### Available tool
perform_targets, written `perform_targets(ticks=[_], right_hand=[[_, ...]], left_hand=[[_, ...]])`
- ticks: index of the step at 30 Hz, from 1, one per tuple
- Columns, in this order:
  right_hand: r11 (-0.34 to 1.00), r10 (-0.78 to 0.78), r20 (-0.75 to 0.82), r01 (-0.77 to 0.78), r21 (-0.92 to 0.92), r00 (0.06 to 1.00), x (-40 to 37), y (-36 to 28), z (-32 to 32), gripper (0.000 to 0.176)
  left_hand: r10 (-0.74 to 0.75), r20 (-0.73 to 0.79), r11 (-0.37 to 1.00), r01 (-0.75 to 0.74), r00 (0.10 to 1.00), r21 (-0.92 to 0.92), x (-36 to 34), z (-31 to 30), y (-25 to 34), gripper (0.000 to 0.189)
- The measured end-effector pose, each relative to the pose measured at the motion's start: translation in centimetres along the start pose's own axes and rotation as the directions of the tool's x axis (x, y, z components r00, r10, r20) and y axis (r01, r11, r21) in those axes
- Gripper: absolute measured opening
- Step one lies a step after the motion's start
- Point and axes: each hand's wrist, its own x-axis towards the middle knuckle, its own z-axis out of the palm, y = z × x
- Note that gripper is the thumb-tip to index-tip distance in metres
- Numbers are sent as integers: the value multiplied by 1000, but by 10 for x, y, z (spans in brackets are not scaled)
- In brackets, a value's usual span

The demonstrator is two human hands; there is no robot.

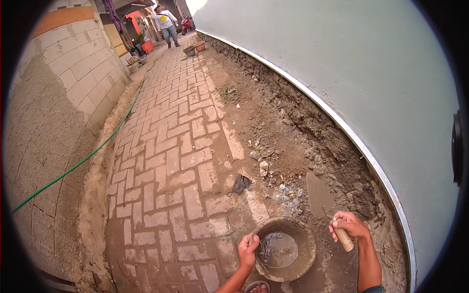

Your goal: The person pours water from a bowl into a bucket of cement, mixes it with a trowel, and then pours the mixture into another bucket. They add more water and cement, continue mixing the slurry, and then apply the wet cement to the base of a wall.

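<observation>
In the head view, my right hand (349, 227) is wrapped round the wooden handle of a trowel (320, 194). Its flat blade points up and away, over the dirt strip beside the wall. My left hand (248, 253) grips the left rim of a round, mortar-stained bucket (309, 251), thumb on top of the edge. Some wet grey, watery mix (277, 249) lies at the bucket's bottom. The bucket is at the border of the paving and the soil, just in front of my sandalled foot (258, 287).
A grey-green wall (342, 53) with a pale metal edge runs along the right. Brick paving (166, 161) stretches ahead. A green hose (88, 155) lies at left. A dark cloth (240, 184) and stones (264, 168) lie ahead; farther off are tubs (189, 51) and a walking person (167, 27).
</observation>
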Motion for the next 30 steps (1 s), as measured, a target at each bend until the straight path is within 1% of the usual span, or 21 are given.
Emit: perform_targets(ticks=[1, 2, 3, 4, 5, 6, 8, 10, 12, 13, 14, 16, 18, 20, 21, 23, 25, 27, 28, 29, 30], right_hand=[[945, 62, 91, -29, -326, 994, -19, -3, 3, 34], [786, 148, 153, -23, -617, 977, -29, -5, 6, 36], [785, 149, 153, -23, -619, 977, -33, -7, 10, 36], [535, 160, 182, 70, -842, 970, -38, -9, 18, 37], [226, 190, 203, 159, -961, 960, -45, -11, 30, 39], [89, 161, 99, 85, -992, 982, -48, -14, 57, 31], [-72, -41, 97, 94, -993, 994, -34, 42, 69, 23], [-44, -32, 247, 245, -968, 969, -30, 72, 92, 12], [-21, -59, 341, 341, -940, 938, -42, 76, 106, 14], [-11, -247, 321, 328, -944, 914, -49, 79, 101, 13], [-90, -220, 332, 319, -943, 917, -55, 59, 101, 12], [-103, -244, 238, 219, -970, 940, -52, 40, 96, 9], [-102, -253, 164, 142, -985, 954, -36, 30, 92, 9], [-160, 17, 148, 149, -976, 989, -18, 22, 89, 12], [-159, 17, 138, 139, -978, 990, -15, 11, 93, 12], [-201, 305, 13, 77, -977, 952, -11, -8, 95, 15], [-172, 362, 32, 101, -980, 931, -5, -1, 72, 19], [19, 619, -111, -156, -988, 777, -15, -5, 55, 21], [200, 663, -29, -215, -956, 748, -22, 8, 42, 31], [194, 669, -31, -214, -957, 743, -31, 21, 35, 31], [399, 640, 89, -231, -887, 763, -42, 33, 34, 33]], left_hand=[[12, 6, 1000, -12, 1000, 15, 1, 6, 2, 39], [28, 18, 1000, -28, 999, 7, 1, 12, 5, 43], [28, 17, 1000, -28, 999, 5, 5, 15, 3, 43], [20, 25, 1000, -20, 999, -8, 9, 18, -1, 43], [3, 31, 1000, -2, 1000, -20, 10, 20, -6, 44], [-5, 45, 999, 7, 999, -32, 8, 27, -2, 44], [-6, 57, 1000, 8, 998, -22, 4, 41, 5, 45], [-2, 56, 999, 0, 998, 36, -1, 52, 6, 48], [-6, 77, 1000, 5, 997, 12, -5, 58, 11, 47], [16, 80, 999, -20, 997, 48, -3, 56, 9, 44], [-2, 91, 1000, -1, 996, 29, -10, 58, 11, 38], [-29, 105, 1000, 28, 994, 13, -17, 64, 12, 31], [61, 115, 995, -70, 991, 76, -23, 65, 9, 34], [27, 154, 998, -34, 988, 44, -34, 74, 18, 36], [12, 184, 1000, -13, 983, 3, -38, 79, 21, 38], [21, 211, 1000, -22, 977, 2, -41, 82, 21, 39], [22, 234, 1000, -25, 972, 9, -46, 82, 22, 40], [30, 262, 1000, -30, 964, -3, -49, 82, 26, 39], [26, 259, 1000, -25, 966, -7, -51, 83, 25, 39], [16, 247, 1000, -11, 969, -18, -54, 84, 24, 38], [7, 237, 1000, 0, 972, -29, -55, 85, 24, 37]])
